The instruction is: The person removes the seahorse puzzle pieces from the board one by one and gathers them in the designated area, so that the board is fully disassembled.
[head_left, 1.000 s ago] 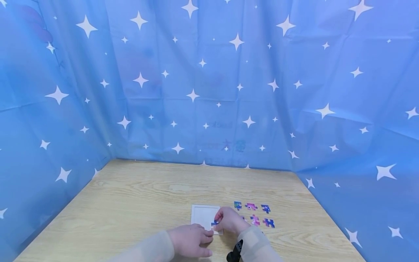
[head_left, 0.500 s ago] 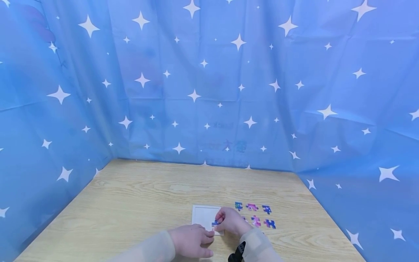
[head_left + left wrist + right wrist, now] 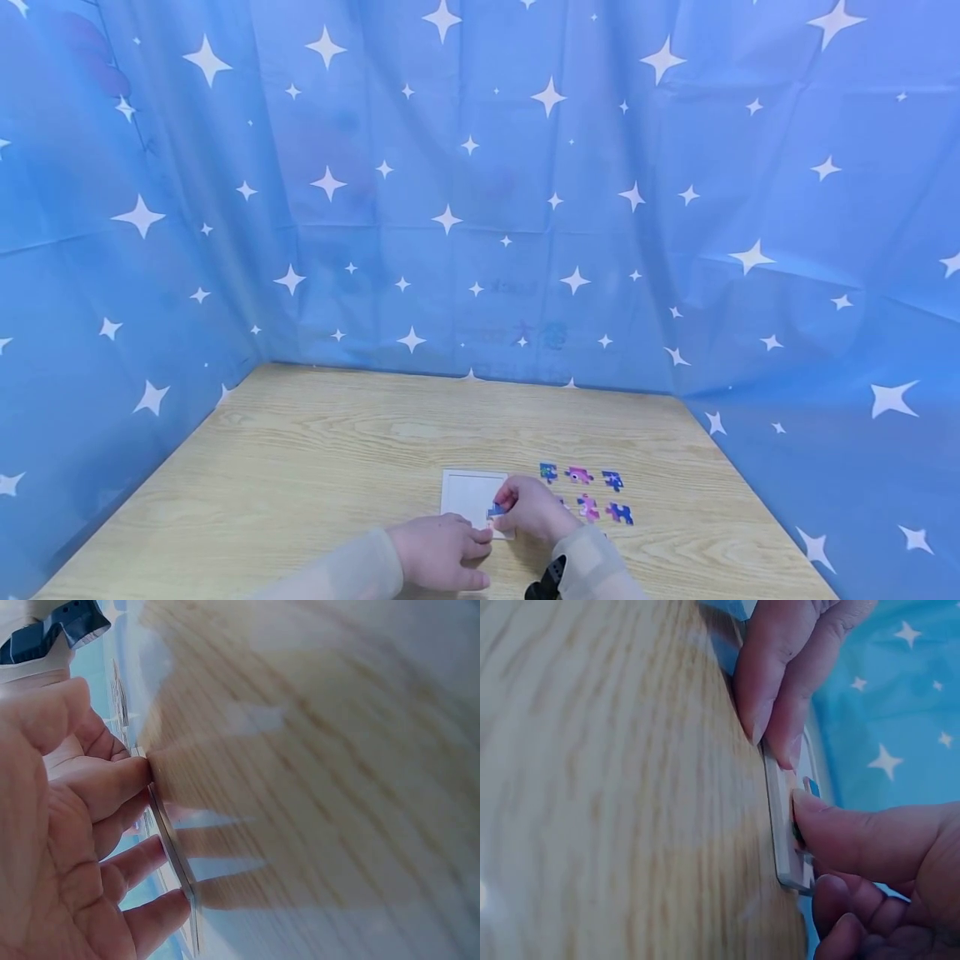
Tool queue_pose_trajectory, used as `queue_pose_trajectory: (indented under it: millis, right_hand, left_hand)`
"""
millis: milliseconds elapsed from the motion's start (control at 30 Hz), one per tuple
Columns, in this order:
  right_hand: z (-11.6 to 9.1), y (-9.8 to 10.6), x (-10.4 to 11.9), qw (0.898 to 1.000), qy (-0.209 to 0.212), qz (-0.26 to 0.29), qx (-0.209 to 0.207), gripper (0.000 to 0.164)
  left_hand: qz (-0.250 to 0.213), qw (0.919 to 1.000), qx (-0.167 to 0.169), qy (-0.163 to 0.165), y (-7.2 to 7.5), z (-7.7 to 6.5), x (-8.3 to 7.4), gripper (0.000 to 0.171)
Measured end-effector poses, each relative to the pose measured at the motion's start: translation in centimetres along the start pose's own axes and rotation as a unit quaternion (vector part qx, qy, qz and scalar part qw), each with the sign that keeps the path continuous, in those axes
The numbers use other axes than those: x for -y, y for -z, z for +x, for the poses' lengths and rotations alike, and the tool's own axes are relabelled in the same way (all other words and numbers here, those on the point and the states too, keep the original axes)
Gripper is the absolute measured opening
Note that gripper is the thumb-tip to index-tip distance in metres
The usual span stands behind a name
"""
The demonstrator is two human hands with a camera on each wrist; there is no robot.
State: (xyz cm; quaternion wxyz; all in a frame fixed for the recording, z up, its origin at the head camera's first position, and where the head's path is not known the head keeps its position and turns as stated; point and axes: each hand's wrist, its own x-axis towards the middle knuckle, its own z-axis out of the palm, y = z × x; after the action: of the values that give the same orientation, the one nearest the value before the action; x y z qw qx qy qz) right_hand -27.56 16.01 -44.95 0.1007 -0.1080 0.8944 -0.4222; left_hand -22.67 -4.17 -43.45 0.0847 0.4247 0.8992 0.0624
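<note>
A shallow white puzzle tray (image 3: pixel 463 492) lies flat on the wooden table. At its lower right corner, my right hand (image 3: pixel 534 508) pinches a blue jigsaw piece (image 3: pixel 495 510) between thumb and fingers, low against the tray. The right wrist view has the thumb (image 3: pixel 855 832) pressing down inside the rim, its fingers curled beyond. My left hand (image 3: pixel 438 552) rests beside the tray's near edge with fairly straight fingers. In the left wrist view its fingertips (image 3: pixel 176 904) touch that edge. Part of the piece is hidden by the fingers.
Several loose jigsaw pieces, among them a pink one (image 3: pixel 587 507) and a dark blue one (image 3: pixel 619 512), lie in rows right of the tray, some partly behind my right hand. A blue star-patterned curtain (image 3: pixel 480 208) encloses the table (image 3: pixel 337 442) at the back and sides.
The hands, tray and piece keep nearly the same places relative to each other. The whole head view has shifted slightly.
</note>
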Motion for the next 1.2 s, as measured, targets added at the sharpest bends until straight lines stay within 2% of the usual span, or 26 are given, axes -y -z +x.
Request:
queue_pose_trajectory:
  millis: [300, 967, 1200]
  right_hand:
    - [-0.1, 0.3, 0.1, 0.999, -0.009, 0.03, 0.014, 0.021]
    - [0.0, 1.0, -0.3, 0.999, -0.001, 0.031, 0.041, 0.012]
    - [-0.2, 1.8, -0.4, 0.997, -0.019, 0.069, 0.037, 0.011]
  left_hand:
    - [-0.013, 0.9999, 0.005, 0.002, 0.1, -0.1, 0.0, 0.055]
    - [-0.031, 0.9993, 0.021, 0.005, 0.2, 0.1, 0.0, 0.056]
    - [-0.026, 0.9995, 0.019, 0.007, 0.3, 0.0, -0.1, 0.056]
